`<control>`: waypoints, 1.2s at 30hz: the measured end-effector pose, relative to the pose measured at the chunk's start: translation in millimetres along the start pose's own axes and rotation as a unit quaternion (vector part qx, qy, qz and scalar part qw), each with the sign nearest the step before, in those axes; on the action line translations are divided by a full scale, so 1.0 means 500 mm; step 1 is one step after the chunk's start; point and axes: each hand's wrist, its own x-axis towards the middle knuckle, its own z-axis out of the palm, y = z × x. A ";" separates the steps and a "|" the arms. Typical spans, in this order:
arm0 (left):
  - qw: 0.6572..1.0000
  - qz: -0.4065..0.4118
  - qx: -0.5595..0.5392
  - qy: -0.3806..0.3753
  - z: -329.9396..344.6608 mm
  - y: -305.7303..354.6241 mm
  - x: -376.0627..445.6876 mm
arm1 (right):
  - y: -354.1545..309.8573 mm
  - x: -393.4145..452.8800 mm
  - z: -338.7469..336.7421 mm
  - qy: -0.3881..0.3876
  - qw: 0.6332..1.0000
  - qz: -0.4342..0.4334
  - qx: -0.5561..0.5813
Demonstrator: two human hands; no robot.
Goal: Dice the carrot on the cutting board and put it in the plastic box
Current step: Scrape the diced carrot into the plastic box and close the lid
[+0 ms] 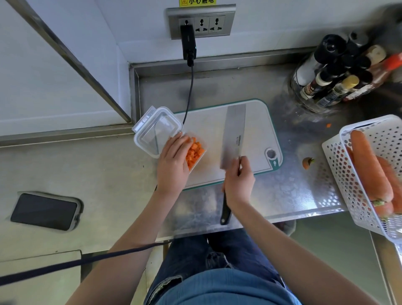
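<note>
Steel table (pixel 282 196) with a raised back lip, near edge running just under the knife handle; cutting board (pixel 208 128) sits near the back left corner, its teal rim parallel to the table front, bare board between box and blade and more bare board right of the blade out to the hang hole. One clear plastic box (pixel 196 162) on the board's left end, full of diced carrot (pixel 194 152); its one clear lid (pixel 157 130) lies tilted over the box's far left side, overhanging the board edge. Left hand (pixel 174 159) lies on the box and lid, fingers straight and together, palm down, not curled round anything. Right hand (pixel 238 180) is clamped on the cleaver (pixel 233 135) where blade meets black handle, blade flat on the board pointing away; maker's mark on the blade too small to read. One carrot top (pixel 307 163) and one small orange scrap (pixel 328 125) on the bare table right of the board. One white perforated basket (pixel 369 178) at the right edge, hanging over the table front, with at least two whole carrots (pixel 367 165). One clear tub of bottles (pixel 339 74) at back right, labels blurred. One phone (pixel 44 211) face down far left. Three-socket wall outlet (pixel 201 24), one black charger (pixel 188 42) plugged in, cable crossing the board's back edge. Yellow warning sticker (pixel 196 2) above, cut off, unreadable.
</note>
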 end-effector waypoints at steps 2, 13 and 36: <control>0.999 0.023 0.010 -0.021 0.020 0.035 -0.015 | 0.000 0.054 -0.024 0.045 0.996 -0.033 -0.073; 0.984 -0.022 0.041 -0.172 0.104 0.097 -0.085 | -0.016 0.241 -0.092 -0.034 0.852 -0.173 -0.492; 0.975 -0.104 -0.030 -0.192 0.185 0.105 -0.027 | 0.083 0.024 -0.088 -0.011 0.995 0.096 -0.013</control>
